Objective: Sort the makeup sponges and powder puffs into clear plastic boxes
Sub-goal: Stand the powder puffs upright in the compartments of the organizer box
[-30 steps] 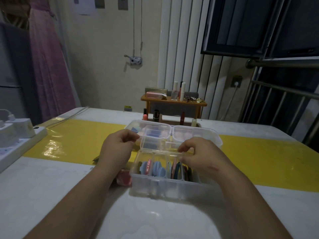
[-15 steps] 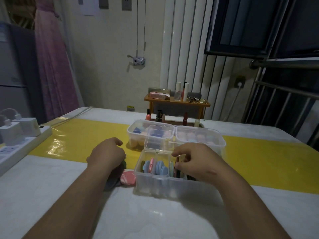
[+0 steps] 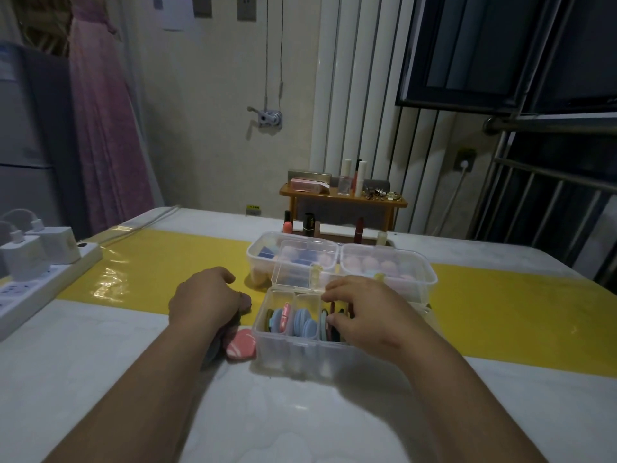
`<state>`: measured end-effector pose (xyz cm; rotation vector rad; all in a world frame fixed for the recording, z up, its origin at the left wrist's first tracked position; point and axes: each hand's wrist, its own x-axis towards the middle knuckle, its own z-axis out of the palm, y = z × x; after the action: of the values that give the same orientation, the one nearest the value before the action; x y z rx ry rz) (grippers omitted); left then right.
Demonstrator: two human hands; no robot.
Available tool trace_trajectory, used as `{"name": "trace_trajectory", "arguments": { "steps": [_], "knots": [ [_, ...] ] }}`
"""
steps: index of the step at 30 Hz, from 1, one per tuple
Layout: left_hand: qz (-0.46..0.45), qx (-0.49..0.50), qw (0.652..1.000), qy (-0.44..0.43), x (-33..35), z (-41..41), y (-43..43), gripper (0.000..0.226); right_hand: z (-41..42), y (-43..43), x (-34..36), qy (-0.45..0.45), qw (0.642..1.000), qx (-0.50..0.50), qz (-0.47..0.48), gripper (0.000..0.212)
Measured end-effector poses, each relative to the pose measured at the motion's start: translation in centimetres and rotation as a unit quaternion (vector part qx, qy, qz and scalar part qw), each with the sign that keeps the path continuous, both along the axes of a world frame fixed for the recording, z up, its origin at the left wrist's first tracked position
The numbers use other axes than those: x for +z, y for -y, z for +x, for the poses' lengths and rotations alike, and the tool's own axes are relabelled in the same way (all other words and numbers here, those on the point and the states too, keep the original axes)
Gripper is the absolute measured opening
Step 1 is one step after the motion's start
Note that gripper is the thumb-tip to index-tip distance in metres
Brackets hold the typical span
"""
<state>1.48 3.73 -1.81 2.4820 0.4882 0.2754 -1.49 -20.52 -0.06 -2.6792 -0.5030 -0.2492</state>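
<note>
Head view: looking down on a white surface (image 3: pixel 100 362) crossed by a yellow strip (image 3: pixel 150 272). Showing a near clear box (image 3: pixel 300 349) standing at the strip's front edge, its lid (image 3: pixel 302 275) tipped up behind it, with blue puffs (image 3: pixel 302 324), a pink puff (image 3: pixel 286 314) and dark puffs (image 3: pixel 336 334) standing on edge in its compartments. Holding the right hand (image 3: pixel 364 315) over the box's right part, fingers curled down among the dark puffs, thumb lying against them; not possible to tell whether pinching one. Resting the left hand (image 3: pixel 207 299) knuckles-up on the surface just left of the box, fingers curled under; not possible to tell whether gripping anything. Leaving a pink-and-white puff (image 3: pixel 241 342) lying between the left wrist and the box wall. Showing, behind, a far left box (image 3: pixel 260 259) and a lidded far right box (image 3: pixel 400 272) side by side, holding blue and pink sponges (image 3: pixel 370 262). Showing a power strip (image 3: pixel 33 285) at the left edge.
</note>
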Motion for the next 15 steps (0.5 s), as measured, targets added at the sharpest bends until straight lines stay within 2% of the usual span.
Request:
{"name": "trace_trajectory", "arguments": {
  "steps": [2,6,8,11,15],
  "knots": [
    [0.045,0.015,0.998,-0.031,0.0,-0.05,-0.09,0.058,-0.03,0.13,0.09,0.003,1.0,0.001,-0.004,0.037],
    [0.048,0.002,0.998,-0.03,0.05,0.01,0.0,0.057,-0.04,0.74,0.15,0.005,0.999,-0.005,0.052,0.025],
    [0.043,-0.009,0.999,0.02,0.16,-0.04,0.17,0.046,-0.04,0.92,0.11,0.02,0.996,-0.007,0.084,0.022],
    [-0.019,-0.022,0.991,0.13,0.43,-0.23,0.39,0.016,0.05,0.86,0.15,0.036,0.991,-0.018,0.129,0.021],
    [-0.047,-0.01,0.988,0.147,0.6,-0.79,0.72,0.025,0.23,0.92,0.09,0.037,0.989,-0.026,0.142,0.02]
  ]
}}
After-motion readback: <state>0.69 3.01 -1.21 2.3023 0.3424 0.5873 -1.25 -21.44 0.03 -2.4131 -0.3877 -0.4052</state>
